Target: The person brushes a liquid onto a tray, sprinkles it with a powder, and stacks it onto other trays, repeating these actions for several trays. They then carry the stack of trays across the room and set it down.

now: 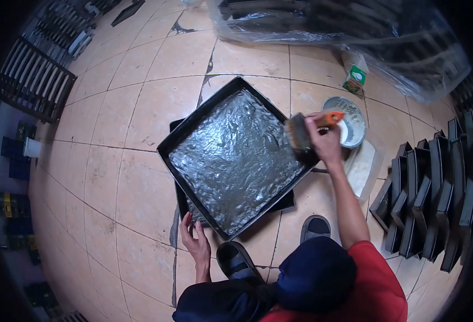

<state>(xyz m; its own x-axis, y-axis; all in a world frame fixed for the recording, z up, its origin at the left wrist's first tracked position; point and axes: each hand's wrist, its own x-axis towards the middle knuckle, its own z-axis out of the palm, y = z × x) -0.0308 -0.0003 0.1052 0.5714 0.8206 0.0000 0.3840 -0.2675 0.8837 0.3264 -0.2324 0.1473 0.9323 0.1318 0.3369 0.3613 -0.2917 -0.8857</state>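
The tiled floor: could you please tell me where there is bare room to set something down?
The widest bare stretch of tiled floor runs left of the square pan and left hand, toward the slatted rack. A smaller one lies between the pan's far corner and the plastic-covered pile. The right is crowded with the brush, right hand, bucket and standing metal pans.

We note one head-worn view, facing steeply down from above onto the tiled floor [145, 182], near enough that the black tray [201, 115] fills its middle, its edges dark and rounded.
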